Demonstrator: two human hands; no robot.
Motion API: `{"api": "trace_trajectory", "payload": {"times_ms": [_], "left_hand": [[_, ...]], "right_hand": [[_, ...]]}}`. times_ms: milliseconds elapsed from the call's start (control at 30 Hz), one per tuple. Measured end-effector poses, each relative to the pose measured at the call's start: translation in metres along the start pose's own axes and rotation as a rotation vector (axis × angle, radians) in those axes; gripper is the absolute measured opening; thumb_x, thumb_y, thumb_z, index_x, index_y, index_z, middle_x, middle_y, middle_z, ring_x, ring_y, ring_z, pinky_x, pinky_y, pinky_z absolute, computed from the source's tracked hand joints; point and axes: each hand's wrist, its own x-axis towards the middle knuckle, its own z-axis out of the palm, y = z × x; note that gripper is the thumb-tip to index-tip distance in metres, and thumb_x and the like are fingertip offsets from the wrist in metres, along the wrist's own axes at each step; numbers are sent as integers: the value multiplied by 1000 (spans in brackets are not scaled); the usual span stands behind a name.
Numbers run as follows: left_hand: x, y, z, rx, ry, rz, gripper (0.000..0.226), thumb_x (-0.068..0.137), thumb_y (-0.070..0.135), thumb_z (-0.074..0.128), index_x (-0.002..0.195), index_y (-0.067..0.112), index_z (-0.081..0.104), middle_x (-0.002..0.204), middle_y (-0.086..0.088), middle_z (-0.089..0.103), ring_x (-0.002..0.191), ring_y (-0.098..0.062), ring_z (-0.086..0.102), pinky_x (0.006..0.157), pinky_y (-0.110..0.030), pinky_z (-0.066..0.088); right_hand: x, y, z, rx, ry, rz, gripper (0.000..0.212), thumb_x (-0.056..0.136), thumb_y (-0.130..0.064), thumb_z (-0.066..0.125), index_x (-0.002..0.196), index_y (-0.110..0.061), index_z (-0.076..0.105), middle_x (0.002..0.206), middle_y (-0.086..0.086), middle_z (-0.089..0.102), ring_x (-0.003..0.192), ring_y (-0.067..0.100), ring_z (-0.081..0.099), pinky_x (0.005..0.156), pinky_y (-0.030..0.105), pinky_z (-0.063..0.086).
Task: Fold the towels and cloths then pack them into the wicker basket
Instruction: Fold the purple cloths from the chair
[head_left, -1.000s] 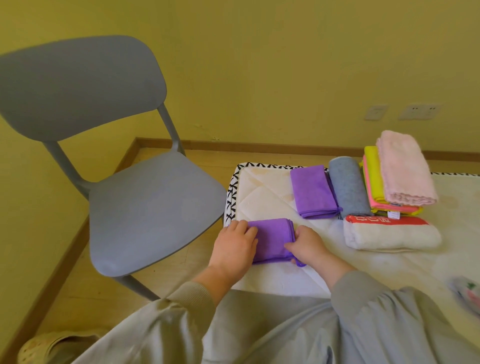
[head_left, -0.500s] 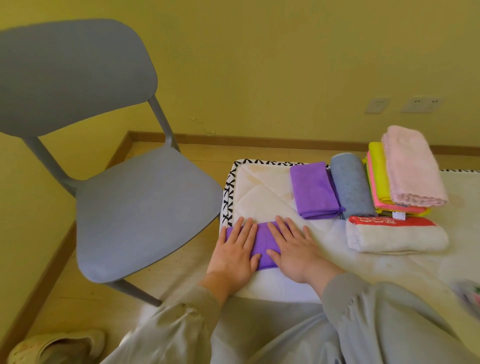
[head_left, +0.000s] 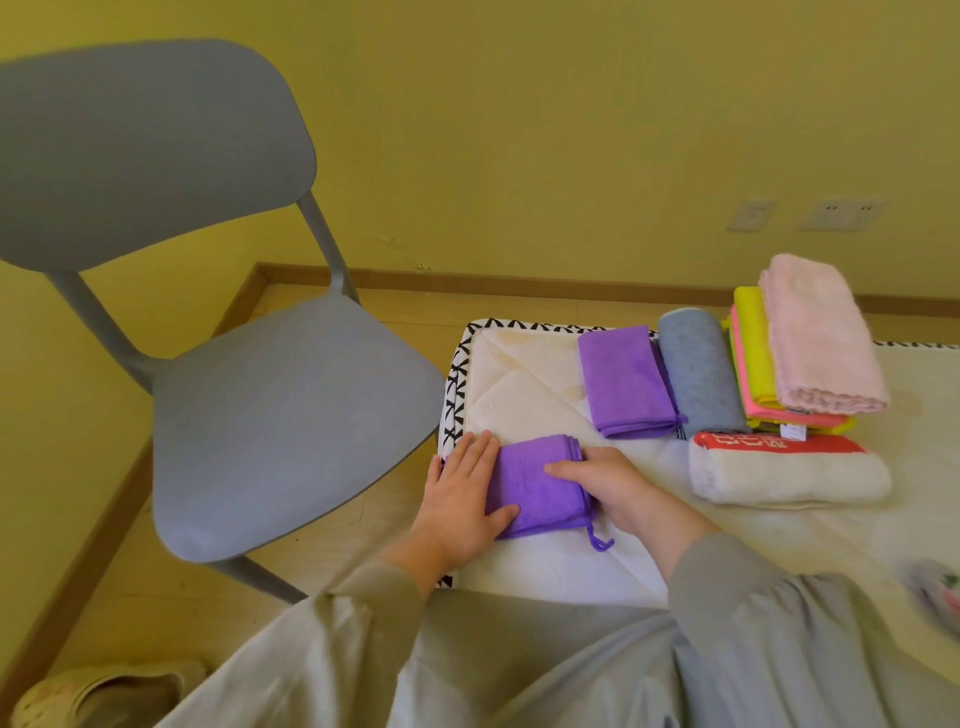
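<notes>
Purple cloth (head_left: 535, 488) lies folded at the near left corner of the mattress (head_left: 519, 374). Left hand (head_left: 460, 499) lies flat on its left edge, fingers straight. Right hand (head_left: 608, 483) pinches its right edge, thumb on top. Second purple cloth (head_left: 628, 384), grey towel (head_left: 698, 374) and pink towel (head_left: 821, 338) lie beyond, apart.

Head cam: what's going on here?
A person is folding a small purple cloth on the quilted mat. The left hand lies flat on its left side; the right hand grips its right edge, thumb on top. Behind it lie a second purple cloth, a grey towel, a stack topped by a pink towel, and a white towel. No wicker basket is in view.
</notes>
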Motion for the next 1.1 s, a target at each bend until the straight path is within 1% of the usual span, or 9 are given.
{"api": "trace_trajectory", "payload": {"times_ms": [133,300,467,567,667,767,867,1000,1100], "left_hand": [[-1,0,-16,-166,169,-150,93,75,45,73,150,23,22,156,0,17,145,-18,9,119,-37,12],[-3,7,-30,-262,236,-143,85,76,33,75,147,21,30,147,-1,31,134,-19,27,113,-31,27],[16,33,-41,-310,243,-63,67,95,28,53,151,19,19,157,-3,18,144,-18,15,118,-31,15],[29,43,-37,-143,167,-56,62,100,31,40,153,20,8,160,-5,6,147,-20,3,117,-32,5],[44,43,-36,125,120,-4,61,102,32,32,153,24,-1,160,-3,-7,147,-22,-11,118,-40,-2],[59,42,-32,257,100,52,61,102,30,30,152,25,-4,160,-5,-12,146,-25,-16,117,-44,-4],[68,37,-18,336,9,49,59,102,37,22,152,25,-8,159,-7,-17,145,-28,-18,117,-47,-4],[71,25,3,337,-61,43,58,101,45,13,151,28,-12,157,-4,-23,144,-24,-23,117,-46,-9],[74,20,12,324,12,47,60,96,48,6,150,30,-13,157,-2,-22,144,-23,-23,118,-45,-10]], "right_hand": [[-13,-14,5,161,-76,-50,10,86,2,60,94,-3,65,83,14,68,71,23,65,73,35,54],[-36,-37,2,268,-156,-53,14,90,1,53,96,-4,65,86,13,69,74,23,67,73,36,55],[-44,-67,-24,481,-64,26,14,93,1,48,95,-4,61,88,14,67,76,26,65,67,38,55],[-37,-90,-45,456,155,-167,15,91,1,51,93,-9,62,95,17,67,82,29,64,76,44,53],[-31,-111,-64,22,570,-515,11,87,-5,55,80,-12,59,83,14,63,80,29,60,68,32,46],[-22,-116,-74,-429,736,-804,32,85,0,53,115,-10,59,98,12,62,89,28,56,73,32,40],[7,-92,-70,-930,674,-896,56,80,7,53,135,2,46,138,20,49,126,33,49,103,35,39],[48,-28,-58,-1460,469,-746,51,81,-6,33,127,7,54,134,16,53,120,33,55,99,39,46],[53,-18,-52,-1473,475,-640,49,83,-6,52,130,5,51,136,21,51,124,34,52,101,41,45]]}}
